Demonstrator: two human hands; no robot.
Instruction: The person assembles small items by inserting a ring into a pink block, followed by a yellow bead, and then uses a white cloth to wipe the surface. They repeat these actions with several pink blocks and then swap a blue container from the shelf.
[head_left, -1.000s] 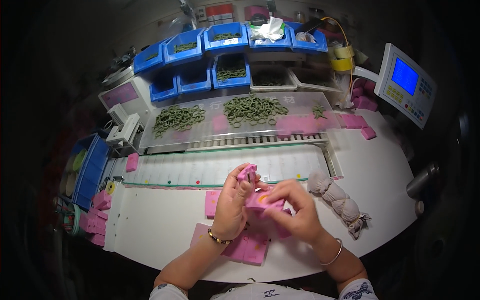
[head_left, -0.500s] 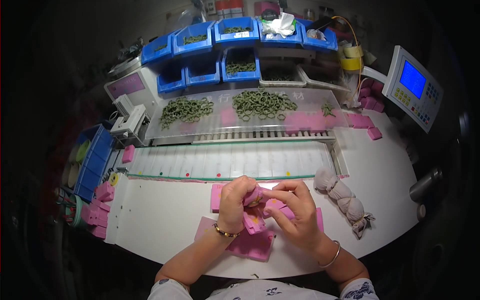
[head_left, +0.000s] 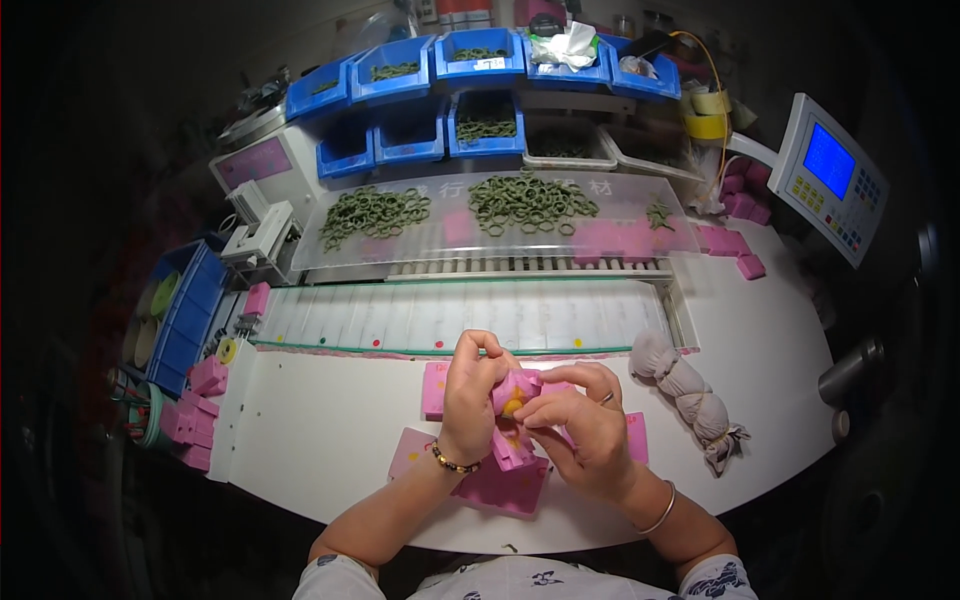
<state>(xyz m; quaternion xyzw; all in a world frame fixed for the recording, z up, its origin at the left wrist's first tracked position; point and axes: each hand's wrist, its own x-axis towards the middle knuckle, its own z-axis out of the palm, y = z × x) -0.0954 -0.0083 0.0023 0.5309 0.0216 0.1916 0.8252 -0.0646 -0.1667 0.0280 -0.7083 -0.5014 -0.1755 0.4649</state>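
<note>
My left hand point(head_left: 470, 400) is wrapped around a pink rubber mould point(head_left: 517, 387) with a yellow spot, which looks split and bent open. The fingers of my right hand point(head_left: 585, 430) are bent in and pinch at the mould's right side. Whether anything small lies between those fingertips is hidden. Several other pink moulds lie on the white table around my hands: one by my left fingers point(head_left: 434, 390), a wider one under my wrists point(head_left: 500, 488), and one to the right behind my right hand point(head_left: 636, 436).
A knotted pale cloth bag point(head_left: 690, 400) lies right of my hands. Beyond them runs a glass-topped strip point(head_left: 480, 318). Behind it a clear shelf point(head_left: 450, 245) carries heaps of green rings point(head_left: 530, 203) under blue bins point(head_left: 476, 60). A control screen point(head_left: 830, 160) stands right, more pink moulds point(head_left: 190, 420) left.
My right fingers have curled closer in against the mould. The mould in my left hand is turned, so its yellow spot shows more. The view has shifted slightly.
</note>
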